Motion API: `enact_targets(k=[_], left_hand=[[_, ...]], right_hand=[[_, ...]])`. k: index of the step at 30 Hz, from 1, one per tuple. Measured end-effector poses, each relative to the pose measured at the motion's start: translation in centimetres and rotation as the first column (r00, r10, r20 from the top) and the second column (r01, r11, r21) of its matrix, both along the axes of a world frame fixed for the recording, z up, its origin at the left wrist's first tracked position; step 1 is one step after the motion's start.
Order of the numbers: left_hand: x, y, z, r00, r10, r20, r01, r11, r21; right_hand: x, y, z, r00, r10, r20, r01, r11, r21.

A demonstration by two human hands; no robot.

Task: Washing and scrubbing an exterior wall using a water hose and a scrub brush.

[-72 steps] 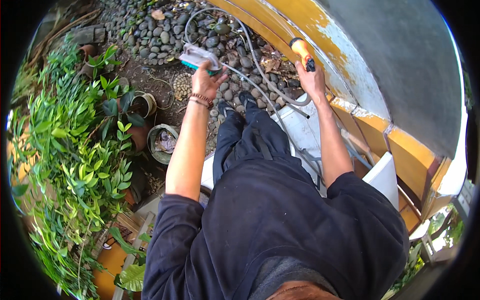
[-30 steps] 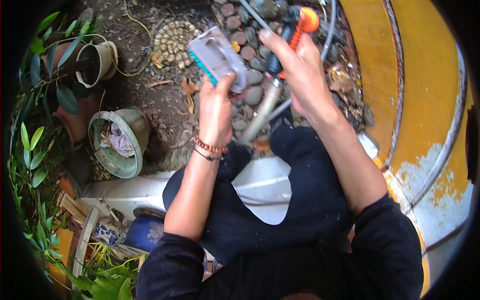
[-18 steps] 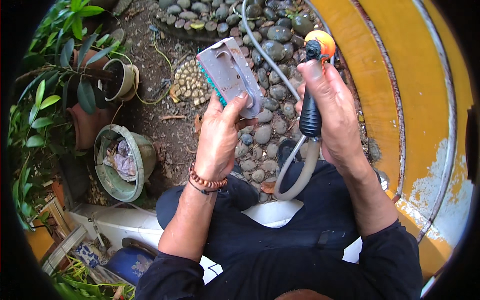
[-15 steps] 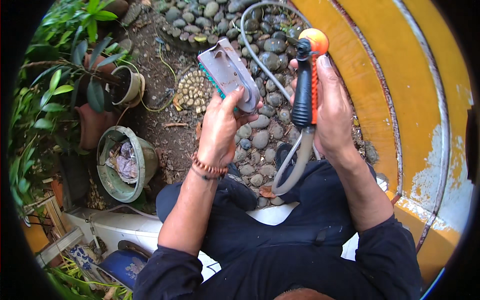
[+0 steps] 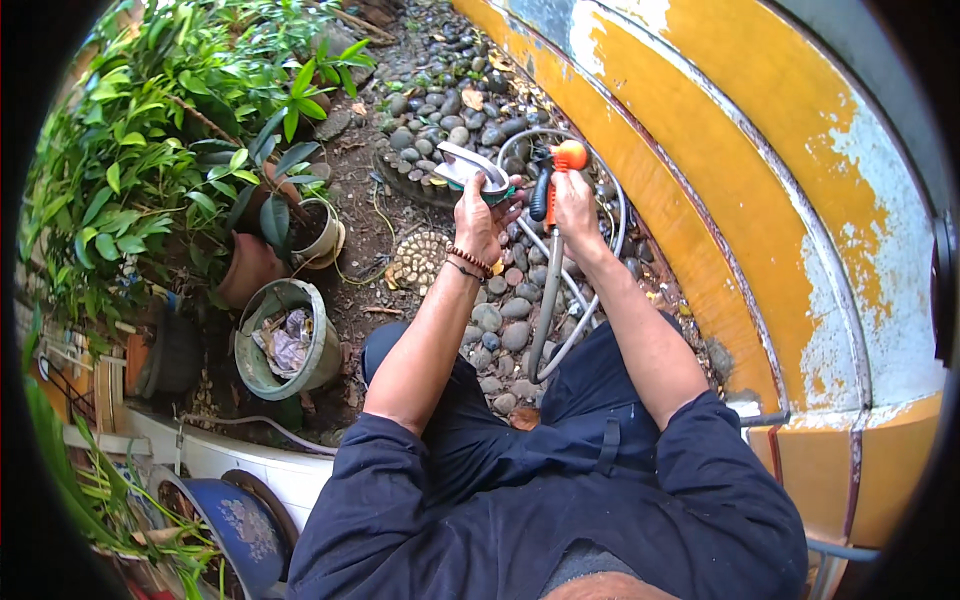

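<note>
My left hand [image 5: 478,222] grips a scrub brush [image 5: 470,168] with a pale grey body and loop handle; a little of its green bristles shows along the lower edge. My thumb lies over the handle end. Close by on the right, my right hand [image 5: 577,212] is wrapped around an orange and black hose spray gun [image 5: 570,156], held upright with its round orange head at the top and its black part facing the brush. From the gun's bottom a grey hose [image 5: 546,310] hangs down, bends near my knees and loops back up around both tools. Brush and gun are apart.
Rounded stones [image 5: 515,335] cover the ground ahead. A yellow stepped wall [image 5: 690,130] with peeling paint curves along the right. On the left stand leafy plants [image 5: 120,190], a pale green pot [image 5: 322,340] with crumpled scraps, and a blue pot [image 5: 235,530] at lower left.
Both hands have moved farther out from my body, still holding the brush and spray gun. The brush has turned to lie more level. The view has shifted, showing more wall and plants.
</note>
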State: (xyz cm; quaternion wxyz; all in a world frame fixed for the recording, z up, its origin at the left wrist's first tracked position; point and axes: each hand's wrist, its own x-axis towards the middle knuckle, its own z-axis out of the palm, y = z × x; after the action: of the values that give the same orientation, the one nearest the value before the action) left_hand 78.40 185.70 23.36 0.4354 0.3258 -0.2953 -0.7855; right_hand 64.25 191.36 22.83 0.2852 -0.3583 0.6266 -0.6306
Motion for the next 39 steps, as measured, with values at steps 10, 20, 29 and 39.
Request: enact_targets(k=[10,20,29,39], left_hand=[[-0.7,-0.3,0.1,0.929,-0.062,0.364,0.171,0.946,-0.275],[6.7,-4.1,3.1,0.389,-0.14,0.911,0.813,0.517,-0.268],[42.3,24.2,-28.3,-0.204,-0.336,0.919,0.963,0.099,0.25],[45.7,44.5,-33.1,-0.193,-0.776,0.601,0.715,0.309,0.628]], right_hand=[[-1.4,-0.3,1.7,0.964,0.142,0.226,-0.123,0.988,-0.093],[-1.8,-0.7,3.5,0.792,0.49,0.365,-0.452,0.871,-0.19],[-1.2,-0.8,3.2,0.81,0.47,0.351,-0.401,0.88,-0.254],[-1.0,-0.2,3.8,0.775,0.508,0.375,-0.436,0.86,-0.264]])
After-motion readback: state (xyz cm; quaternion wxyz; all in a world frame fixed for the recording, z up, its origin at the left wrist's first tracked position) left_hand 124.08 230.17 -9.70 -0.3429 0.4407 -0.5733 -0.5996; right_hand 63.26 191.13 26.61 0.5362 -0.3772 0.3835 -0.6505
